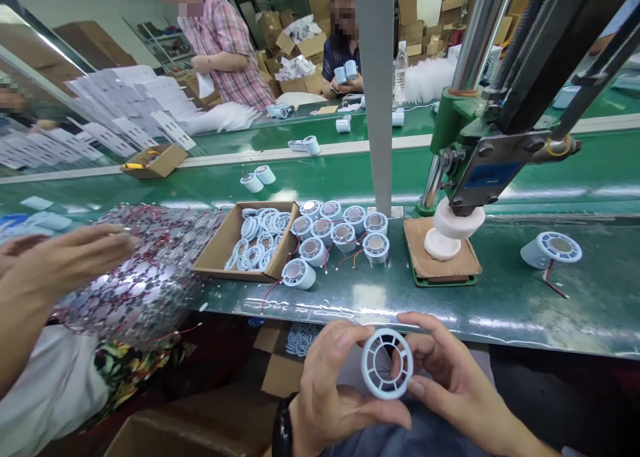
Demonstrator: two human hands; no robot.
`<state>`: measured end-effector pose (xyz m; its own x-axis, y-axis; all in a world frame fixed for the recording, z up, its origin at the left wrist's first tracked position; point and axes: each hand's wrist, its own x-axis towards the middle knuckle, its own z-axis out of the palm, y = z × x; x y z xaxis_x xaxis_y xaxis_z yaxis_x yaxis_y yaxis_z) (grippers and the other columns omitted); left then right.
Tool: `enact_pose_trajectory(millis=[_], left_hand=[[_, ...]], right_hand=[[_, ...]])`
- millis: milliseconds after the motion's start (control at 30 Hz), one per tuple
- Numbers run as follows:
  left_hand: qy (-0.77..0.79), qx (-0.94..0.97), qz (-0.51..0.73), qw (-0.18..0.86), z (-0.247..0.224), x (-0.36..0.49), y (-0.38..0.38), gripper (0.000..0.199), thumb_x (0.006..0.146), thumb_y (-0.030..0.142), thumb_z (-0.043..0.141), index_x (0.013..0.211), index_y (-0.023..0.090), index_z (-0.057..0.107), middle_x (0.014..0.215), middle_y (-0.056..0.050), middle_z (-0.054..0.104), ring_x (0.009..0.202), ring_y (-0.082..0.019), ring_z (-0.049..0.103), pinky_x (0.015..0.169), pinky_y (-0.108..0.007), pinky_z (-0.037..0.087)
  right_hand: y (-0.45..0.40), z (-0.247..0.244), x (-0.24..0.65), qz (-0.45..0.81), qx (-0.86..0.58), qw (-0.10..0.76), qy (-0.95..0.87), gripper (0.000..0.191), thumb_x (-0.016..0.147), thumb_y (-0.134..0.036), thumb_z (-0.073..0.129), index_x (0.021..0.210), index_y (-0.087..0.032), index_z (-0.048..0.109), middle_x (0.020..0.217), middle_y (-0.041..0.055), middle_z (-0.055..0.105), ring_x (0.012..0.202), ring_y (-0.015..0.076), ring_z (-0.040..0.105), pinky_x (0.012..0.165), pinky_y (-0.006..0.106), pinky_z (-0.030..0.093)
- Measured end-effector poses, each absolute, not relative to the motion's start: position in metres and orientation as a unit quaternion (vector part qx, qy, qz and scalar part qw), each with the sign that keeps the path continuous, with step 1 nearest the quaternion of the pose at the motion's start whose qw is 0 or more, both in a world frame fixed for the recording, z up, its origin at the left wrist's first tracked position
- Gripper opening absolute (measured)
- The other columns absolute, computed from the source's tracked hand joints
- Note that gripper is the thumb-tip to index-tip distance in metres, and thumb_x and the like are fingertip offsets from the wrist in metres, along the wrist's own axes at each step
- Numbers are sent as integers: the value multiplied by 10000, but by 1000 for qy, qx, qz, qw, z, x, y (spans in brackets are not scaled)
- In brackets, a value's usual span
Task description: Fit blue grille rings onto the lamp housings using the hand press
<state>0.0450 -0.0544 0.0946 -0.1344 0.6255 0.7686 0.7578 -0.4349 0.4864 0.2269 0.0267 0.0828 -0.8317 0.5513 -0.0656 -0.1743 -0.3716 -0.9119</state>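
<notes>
Both my hands hold one light-blue ring with spokes and an open centre at the bottom middle. My left hand [333,383] curls round the left side of the ring [367,363], thumb below it. My right hand [450,370] grips its right side between thumb and fingers. Beyond them, several light-blue round housings [313,251] with metal discs and thin wires stand on the green bench, beside a cardboard tray [209,263] of blue rings. A press [463,220] with a white round head stands over a white cup [443,245] on a wooden pad.
One housing [555,249] lies right of the press. At left, a neighbour's hands [75,260] are over a heap of small wired parts [150,277]. A grey post [379,97] rises mid-bench. Two people stand across the conveyor [200,177]. An open carton [170,430] is below.
</notes>
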Motion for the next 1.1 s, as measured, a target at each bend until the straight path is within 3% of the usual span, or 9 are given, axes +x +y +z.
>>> enact_pose_trajectory(millis=[300,700,1100], left_hand=[[-551,-624,-551,58,92,48,-55,1078,674,744,699,1541,203,355,835,-65,741,698,-223,744,672,-347,642],[-555,-615,-557,54,91,49,-54,1084,666,753,705,1526,178,380,834,-49,727,630,-223,749,619,-337,636],[-569,-617,-543,28,92,50,-55,1067,678,773,677,1511,182,370,836,-56,733,656,-218,749,640,-326,628]], right_hand=[[24,87,226,813,-177,211,-514,638,940,-467,698,1459,-292,372,953,28,660,849,155,586,806,303,433],[24,83,229,831,-156,214,-489,541,1006,-421,618,1469,-306,364,924,-1,620,789,113,568,733,257,426],[24,85,225,847,-165,216,-457,508,966,-416,683,1406,-283,468,910,5,650,775,96,597,710,219,472]])
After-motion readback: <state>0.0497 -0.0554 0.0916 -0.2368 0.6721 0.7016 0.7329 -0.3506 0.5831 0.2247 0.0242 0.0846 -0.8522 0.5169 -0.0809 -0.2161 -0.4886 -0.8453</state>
